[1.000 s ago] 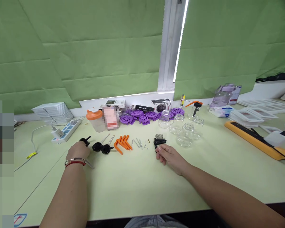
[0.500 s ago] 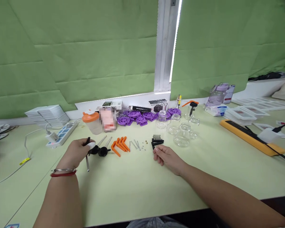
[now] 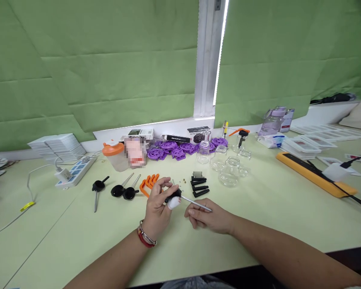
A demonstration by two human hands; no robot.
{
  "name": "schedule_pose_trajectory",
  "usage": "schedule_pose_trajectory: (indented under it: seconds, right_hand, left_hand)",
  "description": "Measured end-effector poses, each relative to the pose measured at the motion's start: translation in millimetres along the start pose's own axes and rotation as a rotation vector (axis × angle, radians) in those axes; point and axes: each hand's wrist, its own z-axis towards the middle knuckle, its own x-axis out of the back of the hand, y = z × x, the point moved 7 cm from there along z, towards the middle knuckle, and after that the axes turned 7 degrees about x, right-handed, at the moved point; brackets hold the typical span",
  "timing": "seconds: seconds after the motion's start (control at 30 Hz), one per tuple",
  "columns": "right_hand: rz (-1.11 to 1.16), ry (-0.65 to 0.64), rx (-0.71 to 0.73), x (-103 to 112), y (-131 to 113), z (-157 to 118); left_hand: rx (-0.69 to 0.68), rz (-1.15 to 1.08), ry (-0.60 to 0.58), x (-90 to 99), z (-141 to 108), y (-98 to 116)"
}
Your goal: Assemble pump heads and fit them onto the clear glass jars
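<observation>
My left hand [image 3: 160,206], its thumb wrapped in white, grips the black head [image 3: 175,195] of a part with a thin metal rod [image 3: 197,203]. The rod points right, its tip over my right hand [image 3: 209,216]. My right hand has its fingers curled below the rod; whether they hold anything is hidden. Orange handles [image 3: 150,182] lie partly behind my left hand. Black pieces [image 3: 200,188] and springs [image 3: 197,174] lie beyond my right hand. Another black part with a rod [image 3: 98,186] lies at the left, beside two black round parts [image 3: 129,194].
Glass jars [image 3: 229,173] stand behind the black pieces. Purple wheels [image 3: 177,152] are piled along the wall. A shaker cup [image 3: 118,161] and a power strip [image 3: 76,170] are at the left. An orange-and-black bar [image 3: 314,174] with cables lies at the right.
My left hand has moved right from the black parts to the middle with a black-headed rod. My right hand has drawn slightly nearer, away from the black pieces, which now show fully.
</observation>
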Motion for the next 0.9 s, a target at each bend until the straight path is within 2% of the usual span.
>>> schedule_pose_trajectory:
  seconds: [0.13,0.2,0.27,0.33,0.47,0.53,0.6,0.67,0.8,0.9]
  right_hand:
    - [0.127,0.105,0.017,14.0,2.0,5.7]
    - [0.11,0.146,0.02,19.1,2.0,7.2]
    - [0.041,0.181,0.04,22.0,-0.4,7.1]
    - [-0.062,0.196,0.079,22.5,-5.5,6.4]
    - [-0.273,0.219,0.123,24.8,-12.7,5.2]
    - [-0.385,0.216,0.13,26.0,-13.5,5.4]
    - [-0.495,0.187,0.153,24.7,-14.0,5.6]
    - [-0.593,0.158,0.186,21.8,-15.8,4.9]
    - [-0.777,0.089,0.249,14.8,-25.4,3.1]
    - [-0.873,0.137,0.301,22.9,-39.6,7.7]
  left_hand:
    - [-0.097,0.103,-0.033,5.0,0.3,-5.6]
    - [-0.102,0.115,-0.108,5.6,2.3,-9.4]
    - [-0.057,0.058,-0.233,5.0,4.5,-14.3]
    - [0.05,-0.088,-0.388,3.8,5.9,-21.0]
    - [0.361,-0.415,-0.751,-6.8,-1.5,-34.6]
    - [0.49,-0.498,-0.862,-12.9,-7.8,-39.6]
    - [0.576,-0.519,-0.887,-17.5,-11.8,-44.0]
    - [0.62,-0.448,-0.869,-20.4,-14.2,-48.5]
    - [0.568,-0.21,-0.849,-20.5,-14.3,-51.4]
    - [0.522,-0.079,-0.843,-17.5,-10.9,-52.8]
